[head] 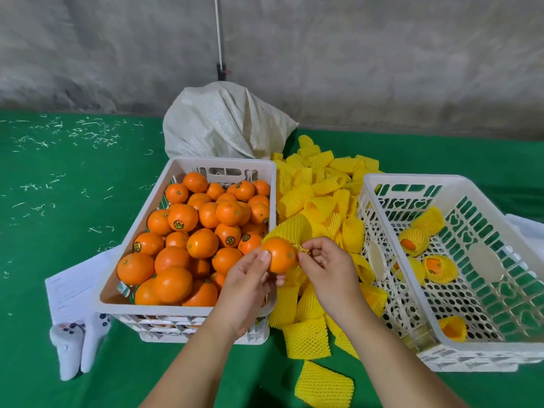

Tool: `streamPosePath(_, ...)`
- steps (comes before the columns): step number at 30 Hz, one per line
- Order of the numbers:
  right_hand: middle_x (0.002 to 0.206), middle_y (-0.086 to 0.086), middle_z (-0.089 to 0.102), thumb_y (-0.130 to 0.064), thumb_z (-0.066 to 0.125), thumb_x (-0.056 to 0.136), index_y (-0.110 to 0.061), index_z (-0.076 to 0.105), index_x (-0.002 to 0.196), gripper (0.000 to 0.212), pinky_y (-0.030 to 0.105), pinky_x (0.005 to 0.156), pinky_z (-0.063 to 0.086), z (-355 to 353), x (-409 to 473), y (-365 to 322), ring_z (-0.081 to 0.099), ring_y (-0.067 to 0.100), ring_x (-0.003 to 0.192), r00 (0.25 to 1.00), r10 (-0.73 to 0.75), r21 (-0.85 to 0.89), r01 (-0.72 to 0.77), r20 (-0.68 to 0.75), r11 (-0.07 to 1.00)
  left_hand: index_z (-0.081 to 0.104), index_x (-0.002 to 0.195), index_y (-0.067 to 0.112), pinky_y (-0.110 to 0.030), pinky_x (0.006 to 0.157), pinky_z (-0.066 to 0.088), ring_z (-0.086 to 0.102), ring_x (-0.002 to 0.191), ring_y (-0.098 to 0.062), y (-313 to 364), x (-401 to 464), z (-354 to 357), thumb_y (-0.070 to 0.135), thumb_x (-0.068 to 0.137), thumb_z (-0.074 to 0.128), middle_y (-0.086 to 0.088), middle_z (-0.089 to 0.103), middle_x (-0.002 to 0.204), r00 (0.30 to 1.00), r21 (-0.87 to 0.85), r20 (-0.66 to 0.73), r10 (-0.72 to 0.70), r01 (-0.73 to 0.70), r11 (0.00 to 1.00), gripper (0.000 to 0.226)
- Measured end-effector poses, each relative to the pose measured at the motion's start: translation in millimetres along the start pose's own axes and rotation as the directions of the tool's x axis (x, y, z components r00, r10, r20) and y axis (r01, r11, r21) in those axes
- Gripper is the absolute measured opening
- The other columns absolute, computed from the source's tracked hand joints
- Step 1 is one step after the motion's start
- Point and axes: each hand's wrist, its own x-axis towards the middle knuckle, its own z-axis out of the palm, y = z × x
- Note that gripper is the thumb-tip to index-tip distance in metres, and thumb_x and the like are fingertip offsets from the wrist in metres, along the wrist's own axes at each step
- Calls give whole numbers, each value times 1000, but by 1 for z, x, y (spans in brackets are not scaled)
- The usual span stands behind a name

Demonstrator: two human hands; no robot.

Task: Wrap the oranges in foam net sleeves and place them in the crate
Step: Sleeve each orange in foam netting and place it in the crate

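My left hand (pixel 250 279) grips an orange (pixel 279 255) between thumb and fingers, above the gap between the two crates. My right hand (pixel 326 262) pinches the edge of a yellow foam net sleeve (pixel 291 231) that sits partly over the orange's far side. The left white crate (pixel 188 312) is full of bare oranges (pixel 203 244). The right white crate (pixel 379 184) holds several wrapped oranges (pixel 413 241) along its floor.
A heap of loose yellow foam sleeves (pixel 318 198) lies between the crates and spills toward me. A white woven sack (pixel 223 122) stands behind. White paper (pixel 70 290) lies at the left on the green table cover (pixel 59 187).
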Motion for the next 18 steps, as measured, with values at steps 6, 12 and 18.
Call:
streamPosePath(6, 85, -25, 65, -10, 69, 95, -31, 69, 98, 21, 10, 62, 42, -3, -26, -3, 61, -2, 76, 984, -100, -82, 113, 146, 990, 34, 153, 39, -33, 84, 60, 73, 102, -18, -9, 10, 15, 12, 93, 70, 5, 75, 116, 976, 165, -166, 140, -112, 980, 75)
streamPosePath(12, 107, -7, 50, -6, 63, 95, -20, 63, 107, 19, 15, 77, 42, -27, -19, 1, 54, 5, 97, 959, -261, -214, 279, 106, 936, 46, 155, 22, -36, 91, 59, 70, 115, -27, -15, 6, 31, -3, 97, 60, -10, 70, 130, 993, 167, 73, 91, -102, 981, 65)
streamPosePath(18, 104, -10, 54, -26, 56, 94, -20, 61, 106, 15, 11, 71, 40, -44, -4, 0, 56, 2, 92, 927, -296, -217, 345, 229, 913, 45, 153, 31, -31, 97, 55, 65, 125, -15, -9, 14, 31, 20, 95, 75, 8, 65, 137, 966, 511, 128, 226, -260, 820, 66)
